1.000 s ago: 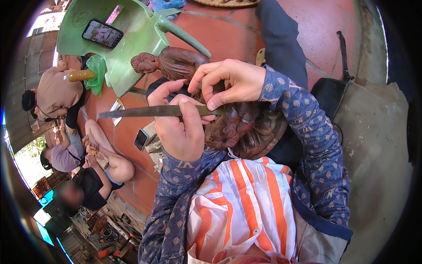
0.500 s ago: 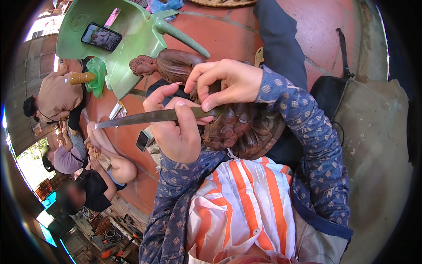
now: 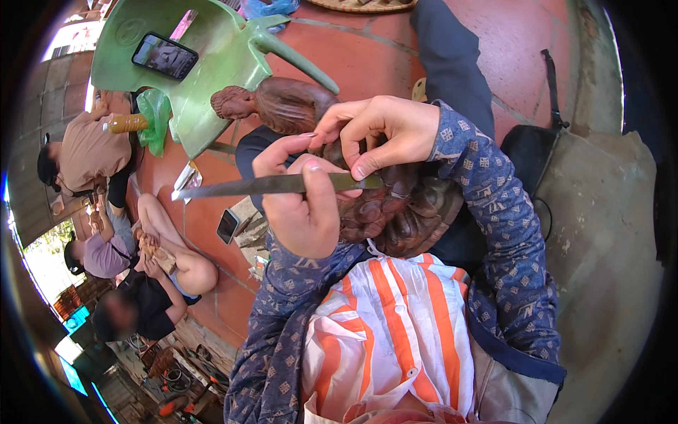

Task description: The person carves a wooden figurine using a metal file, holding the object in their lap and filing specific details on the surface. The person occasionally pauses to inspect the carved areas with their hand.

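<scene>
A long, narrow flat metal file [image 3: 247, 186] lies crosswise above my lap, its pale tip pointing left. My left hand [image 3: 307, 212] grips it along its right half, thumb on the near face. My right hand [image 3: 395, 134] is closed, thumb and fingertips pinching by the file's olive-dark right end. Beneath both hands rests a dark brown wood carving [image 3: 417, 215] with rounded, folded shapes. Its carved head and shoulder [image 3: 286, 106] show beyond my hands. My hands cover the middle of the carving.
A green plastic chair [image 3: 205, 71] with a phone [image 3: 164, 56] on it stands at far left. Another phone [image 3: 227, 226] lies on the red tiles. Several people sit at left, one holding a light wood carving [image 3: 164, 260]. A woven tray [image 3: 364, 6] is at the top edge.
Both hands and the file have shifted a little to the right together. The grip looks the same, and the carving has barely moved.
</scene>
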A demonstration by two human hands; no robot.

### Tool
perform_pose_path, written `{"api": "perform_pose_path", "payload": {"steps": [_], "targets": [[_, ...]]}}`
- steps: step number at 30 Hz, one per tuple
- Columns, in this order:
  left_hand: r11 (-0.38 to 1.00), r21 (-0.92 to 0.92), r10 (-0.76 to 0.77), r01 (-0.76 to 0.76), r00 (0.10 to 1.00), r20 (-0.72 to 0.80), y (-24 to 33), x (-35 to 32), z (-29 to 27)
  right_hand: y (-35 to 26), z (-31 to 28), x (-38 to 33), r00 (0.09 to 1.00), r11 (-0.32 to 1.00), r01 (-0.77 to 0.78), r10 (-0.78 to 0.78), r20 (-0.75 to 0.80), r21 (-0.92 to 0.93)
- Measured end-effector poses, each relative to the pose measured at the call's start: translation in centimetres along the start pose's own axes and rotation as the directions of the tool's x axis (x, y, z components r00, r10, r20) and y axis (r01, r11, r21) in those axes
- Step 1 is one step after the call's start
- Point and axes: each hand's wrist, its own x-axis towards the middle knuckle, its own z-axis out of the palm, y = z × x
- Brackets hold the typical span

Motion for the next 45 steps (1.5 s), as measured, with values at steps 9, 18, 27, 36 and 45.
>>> {"api": "perform_pose_path", "payload": {"steps": [9,18,27,36,45], "targets": [[0.985,0.099,0.135,-0.141,0.989,0.063,0.2,0.1,-0.6,-0.5,0.3,0.4,0.992,0.994,-0.106,0.104,0.067,0.034],[0.998,0.031,0.053,-0.055,0.998,0.046,0.3,0.2,-0.7,-0.7,0.8,0.7,0.997,0.995,-0.071,0.074,0.029,-0.07],[0.975,-0.111,0.208,-0.193,0.968,0.138,-1.2,0.7,-2.0,-0.6,0.9,0.6,0.999,0.992,-0.025,0.028,0.021,-0.124],[0.983,-0.087,0.176,-0.162,0.966,0.189,-0.6,1.0,-2.1,-1.0,0.6,0.6,0.998,0.991,-0.049,0.053,0.03,-0.123],[0.954,-0.162,0.284,-0.251,0.93,0.232,-1.8,0.9,-2.4,-0.6,0.7,0.3,0.998,0.99,0.047,-0.04,0.056,-0.134]]}}
